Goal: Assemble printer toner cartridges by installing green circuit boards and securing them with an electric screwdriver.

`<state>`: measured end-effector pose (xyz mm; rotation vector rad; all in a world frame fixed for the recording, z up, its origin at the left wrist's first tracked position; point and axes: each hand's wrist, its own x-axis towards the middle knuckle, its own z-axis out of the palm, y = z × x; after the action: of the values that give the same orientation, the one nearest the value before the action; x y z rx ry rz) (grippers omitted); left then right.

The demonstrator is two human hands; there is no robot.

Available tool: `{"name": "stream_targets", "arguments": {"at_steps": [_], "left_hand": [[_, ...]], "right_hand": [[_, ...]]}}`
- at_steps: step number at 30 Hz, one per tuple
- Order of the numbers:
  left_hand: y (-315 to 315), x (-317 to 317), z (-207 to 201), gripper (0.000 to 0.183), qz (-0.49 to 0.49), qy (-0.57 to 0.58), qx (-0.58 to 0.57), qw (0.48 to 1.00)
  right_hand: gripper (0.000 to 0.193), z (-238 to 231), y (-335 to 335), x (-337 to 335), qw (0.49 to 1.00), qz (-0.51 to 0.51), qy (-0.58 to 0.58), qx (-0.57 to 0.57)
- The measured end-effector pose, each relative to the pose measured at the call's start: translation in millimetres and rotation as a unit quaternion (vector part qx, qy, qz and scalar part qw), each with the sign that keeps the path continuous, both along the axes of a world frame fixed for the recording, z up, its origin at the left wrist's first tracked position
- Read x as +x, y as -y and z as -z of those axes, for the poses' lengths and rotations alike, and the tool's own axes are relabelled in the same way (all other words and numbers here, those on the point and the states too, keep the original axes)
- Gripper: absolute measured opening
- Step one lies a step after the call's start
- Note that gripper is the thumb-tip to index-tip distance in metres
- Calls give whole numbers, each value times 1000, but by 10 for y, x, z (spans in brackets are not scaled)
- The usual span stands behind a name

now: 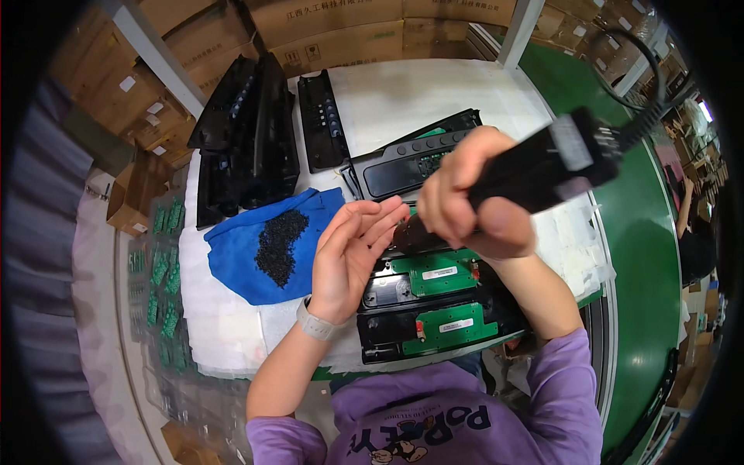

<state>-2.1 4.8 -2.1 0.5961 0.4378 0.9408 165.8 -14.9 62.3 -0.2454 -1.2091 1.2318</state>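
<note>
My right hand (484, 205) is wrapped round a black electric screwdriver (535, 167), whose cable rises toward the upper right. The driver slants down and left, and its tip is hard to make out near my left fingertips. My left hand (345, 252) is palm up with fingers stretched out beside it; a few tiny dark specks show near the fingertips. Below the hands lie black plastic housings (377, 333) carrying green circuit boards (456, 325) with white labels. Left of my left hand, a blue cloth (225, 256) bears a heap of tiny black screws (280, 248).
Behind my hands lies a black panel (395, 167) with a row of round buttons. More black housings (260, 132) are stacked at the back left, and another (322, 120) lies beside them. Trays of green boards (163, 279) stand left of the white-covered table (434, 85). Cartons (333, 43) line the back.
</note>
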Motion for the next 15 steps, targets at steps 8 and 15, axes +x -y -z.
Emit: {"name": "stream_targets", "arguments": {"at_steps": [8,15], "left_hand": [[21,-11,-14,25,74,31,-18,997],[11,-41,-46,19,98,-135,67,984]], "right_hand": [[34,18,14,-8,1000,4,-1,-6],[33,-85,-44,196,997,24,-41,62]]}}
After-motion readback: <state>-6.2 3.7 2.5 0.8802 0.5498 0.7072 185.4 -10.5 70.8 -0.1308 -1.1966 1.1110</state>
